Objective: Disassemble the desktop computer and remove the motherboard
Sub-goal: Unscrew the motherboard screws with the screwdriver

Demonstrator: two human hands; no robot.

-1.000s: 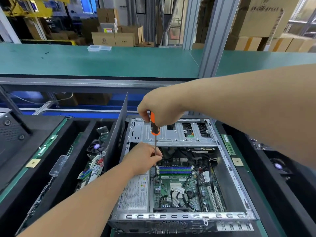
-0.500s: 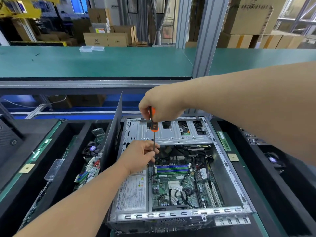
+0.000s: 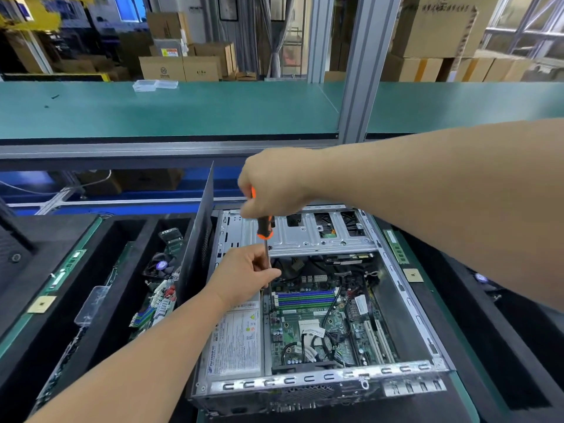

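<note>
While turning: right hand (image 3: 276, 183) grips screwdriver (image 3: 265, 228) handle straight up.
Steady: left hand (image 3: 244, 274) pinches shaft, at motherboard's (image 3: 317, 328) 10 o'clock.

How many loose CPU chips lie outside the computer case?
2. One CPU chip on the green ledge left of the case, the other on the ledge right of it. More may hide in the bins.

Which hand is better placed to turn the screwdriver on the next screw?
Probably the right hand: it grips the screwdriver by its orange handle from above. The left hand only pinches the shaft low down, steadying the tip near the motherboard.
</note>
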